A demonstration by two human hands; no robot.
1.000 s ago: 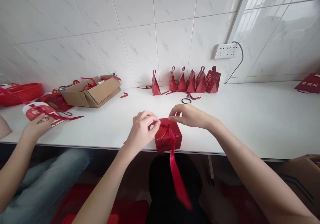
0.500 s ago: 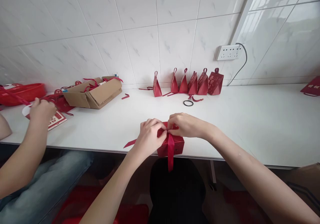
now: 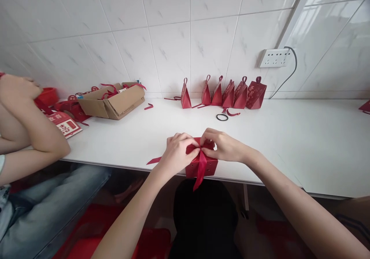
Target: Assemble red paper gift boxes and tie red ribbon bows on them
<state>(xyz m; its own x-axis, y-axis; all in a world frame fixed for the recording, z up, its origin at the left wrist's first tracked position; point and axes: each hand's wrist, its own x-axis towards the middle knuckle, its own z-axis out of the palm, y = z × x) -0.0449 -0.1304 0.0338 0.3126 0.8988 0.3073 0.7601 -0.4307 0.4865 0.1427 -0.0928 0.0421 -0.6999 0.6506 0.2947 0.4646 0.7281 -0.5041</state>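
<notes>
A small red gift box (image 3: 210,167) sits at the front edge of the white table. A dark red ribbon (image 3: 200,170) runs over its top, one tail hanging down the front and another sticking out to the left. My left hand (image 3: 181,150) pinches the ribbon between thumb and forefinger at the top of the box. Right beside it, my right hand (image 3: 222,145) also pinches the ribbon, the two sets of fingertips nearly touching. The exact shape of the knot is hidden by my fingers.
Several red boxes with loop handles (image 3: 228,95) stand along the tiled wall. Before them lies a black ring (image 3: 222,117). An open cardboard box (image 3: 115,104) with ribbons stands left. A co-worker's arm (image 3: 37,124) rests by a printed red card (image 3: 68,126).
My hands stay at the ribbon, and its hanging tail has swung slightly left. The co-worker's arm has lifted off the printed card and drawn back. The whole view has shifted a little.
</notes>
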